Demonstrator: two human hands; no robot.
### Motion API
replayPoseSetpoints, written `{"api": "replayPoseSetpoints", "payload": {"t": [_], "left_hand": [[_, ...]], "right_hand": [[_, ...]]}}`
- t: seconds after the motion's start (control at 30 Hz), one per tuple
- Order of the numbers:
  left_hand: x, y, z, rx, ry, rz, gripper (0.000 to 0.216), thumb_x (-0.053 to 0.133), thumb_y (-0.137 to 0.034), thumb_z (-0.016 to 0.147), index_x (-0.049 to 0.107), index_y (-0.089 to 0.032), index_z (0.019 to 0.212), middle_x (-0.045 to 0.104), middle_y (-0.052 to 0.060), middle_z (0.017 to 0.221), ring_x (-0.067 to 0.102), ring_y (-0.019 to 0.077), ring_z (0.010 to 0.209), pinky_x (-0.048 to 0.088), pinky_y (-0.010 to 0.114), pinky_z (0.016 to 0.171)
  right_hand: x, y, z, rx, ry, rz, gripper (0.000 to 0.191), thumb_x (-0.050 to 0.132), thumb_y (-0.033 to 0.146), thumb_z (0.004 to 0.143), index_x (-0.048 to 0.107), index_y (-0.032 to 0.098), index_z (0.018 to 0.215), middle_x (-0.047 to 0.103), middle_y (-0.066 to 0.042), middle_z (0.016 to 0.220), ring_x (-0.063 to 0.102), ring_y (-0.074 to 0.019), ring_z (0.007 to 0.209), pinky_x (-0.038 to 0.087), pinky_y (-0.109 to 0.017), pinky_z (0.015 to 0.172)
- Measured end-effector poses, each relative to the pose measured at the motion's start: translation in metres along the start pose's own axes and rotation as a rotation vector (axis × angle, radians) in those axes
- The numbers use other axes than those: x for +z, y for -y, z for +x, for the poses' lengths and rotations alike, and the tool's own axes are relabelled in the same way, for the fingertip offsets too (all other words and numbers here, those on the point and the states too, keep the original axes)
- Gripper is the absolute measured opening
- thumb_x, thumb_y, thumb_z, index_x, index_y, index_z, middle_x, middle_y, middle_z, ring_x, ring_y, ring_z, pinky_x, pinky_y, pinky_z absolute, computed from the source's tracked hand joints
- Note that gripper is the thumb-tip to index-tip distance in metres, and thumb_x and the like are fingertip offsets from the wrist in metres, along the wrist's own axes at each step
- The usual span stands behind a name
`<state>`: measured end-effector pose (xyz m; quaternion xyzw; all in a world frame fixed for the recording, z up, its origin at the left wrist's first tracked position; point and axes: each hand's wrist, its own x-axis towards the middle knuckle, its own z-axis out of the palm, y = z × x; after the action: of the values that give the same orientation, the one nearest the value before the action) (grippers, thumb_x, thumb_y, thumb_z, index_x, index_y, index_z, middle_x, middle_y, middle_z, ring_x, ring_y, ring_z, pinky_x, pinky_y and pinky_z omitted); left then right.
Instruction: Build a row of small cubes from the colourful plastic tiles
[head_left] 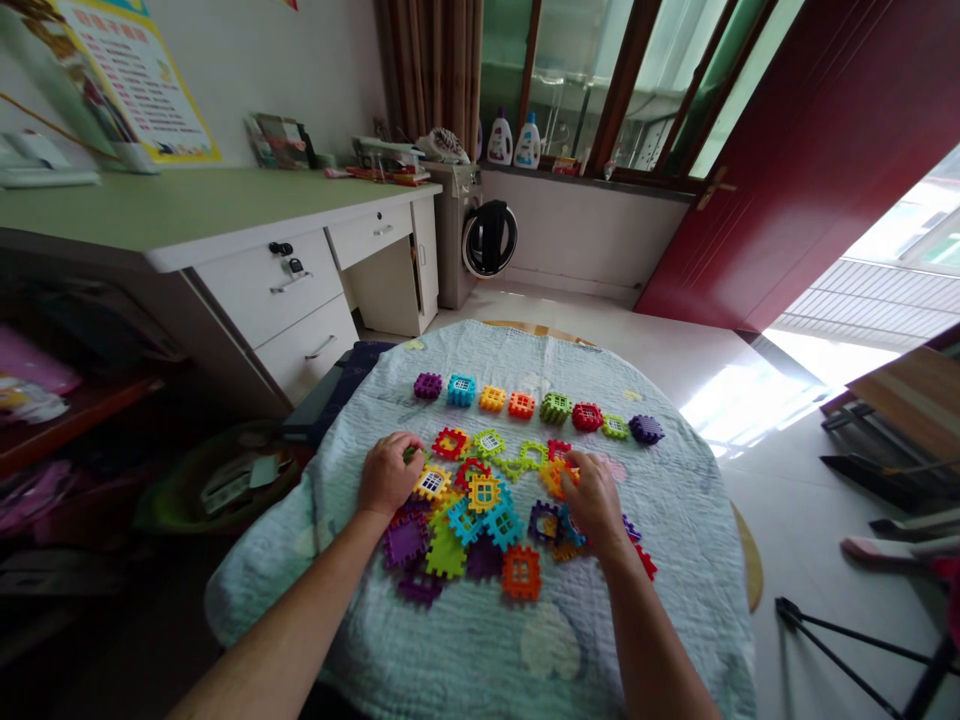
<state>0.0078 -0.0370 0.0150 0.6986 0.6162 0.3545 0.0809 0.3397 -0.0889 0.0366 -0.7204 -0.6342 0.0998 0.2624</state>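
Observation:
Loose plastic interlocking building tiles in many colours lie in a heap on the cloth-covered table. My left hand [390, 473] is at the heap's left side, its fingers curled round a green tile [409, 454] that is mostly hidden. A yellow window tile [433, 483] lies beside it. My right hand [594, 492] is at the heap's right side, fingertips closed on the edge of an orange tile [553, 478]. Between the hands are a yellow window tile [484, 493], blue tiles [504, 522] and a lime green tile [447, 550]. An orange-red window tile [521, 573] lies at the near edge.
Behind the heap stands a row of assembled cubes, including a blue cube [461, 390] and a green cube [556, 407]. A pale blue cloth [675, 520] covers the round table. A desk [247, 205] stands left, a washing machine [457, 230] behind, a black tripod leg [840, 640] right.

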Motion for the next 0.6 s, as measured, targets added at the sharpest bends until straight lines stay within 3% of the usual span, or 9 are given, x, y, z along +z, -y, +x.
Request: {"api": "replayPoseSetpoints", "payload": {"t": [0.07,0.2,0.3,0.43,0.6], "left_hand": [[0.0,-0.001,0.0,0.001,0.004,-0.001,0.014,0.048,-0.024,0.075,0.062,-0.022,0.074,0.07,0.006,0.086,0.063,0.0232,0.088,0.047,0.035,0.089],[0.0,0.0,0.0,-0.001,0.004,0.001,0.013,0.048,-0.024,0.075,0.061,-0.022,0.074,0.07,0.006,0.087,0.063,0.0233,0.088,0.047,0.035,0.09],[0.001,0.002,-0.001,-0.002,-0.001,0.01,0.013,0.049,-0.024,0.076,0.062,-0.022,0.074,0.07,0.006,0.087,0.062,0.0233,0.089,0.047,0.036,0.091],[0.002,0.003,-0.001,0.008,-0.004,0.008,0.013,0.049,-0.023,0.076,0.062,-0.022,0.075,0.07,0.005,0.087,0.063,0.0228,0.088,0.047,0.034,0.09],[0.001,0.002,-0.001,0.01,-0.007,0.012,0.013,0.049,-0.024,0.076,0.062,-0.022,0.075,0.07,0.006,0.086,0.063,0.0234,0.088,0.047,0.035,0.089]], "right_hand": [[-0.003,-0.006,0.0,-0.07,-0.018,-0.086,0.034,0.053,0.022,0.078,0.068,0.02,0.109,0.064,-0.01,0.106,0.054,-0.0247,0.1,0.039,-0.037,0.091],[-0.01,0.0,-0.001,-0.162,0.107,-0.169,0.042,0.06,0.028,0.078,0.065,0.023,0.12,0.061,-0.01,0.117,0.051,-0.0257,0.101,0.038,-0.037,0.09],[-0.007,0.014,-0.001,-0.115,0.129,-0.246,0.048,0.063,0.041,0.078,0.063,0.02,0.122,0.062,-0.012,0.109,0.051,-0.0271,0.097,0.037,-0.038,0.088],[0.007,0.024,-0.004,-0.044,0.103,-0.268,0.046,0.063,0.035,0.076,0.062,0.017,0.118,0.062,-0.013,0.104,0.052,-0.0274,0.095,0.038,-0.038,0.086],[0.003,-0.001,0.001,0.037,0.018,-0.057,0.05,0.062,0.039,0.073,0.06,0.018,0.118,0.059,-0.01,0.101,0.054,-0.0253,0.096,0.041,-0.037,0.088]]}}
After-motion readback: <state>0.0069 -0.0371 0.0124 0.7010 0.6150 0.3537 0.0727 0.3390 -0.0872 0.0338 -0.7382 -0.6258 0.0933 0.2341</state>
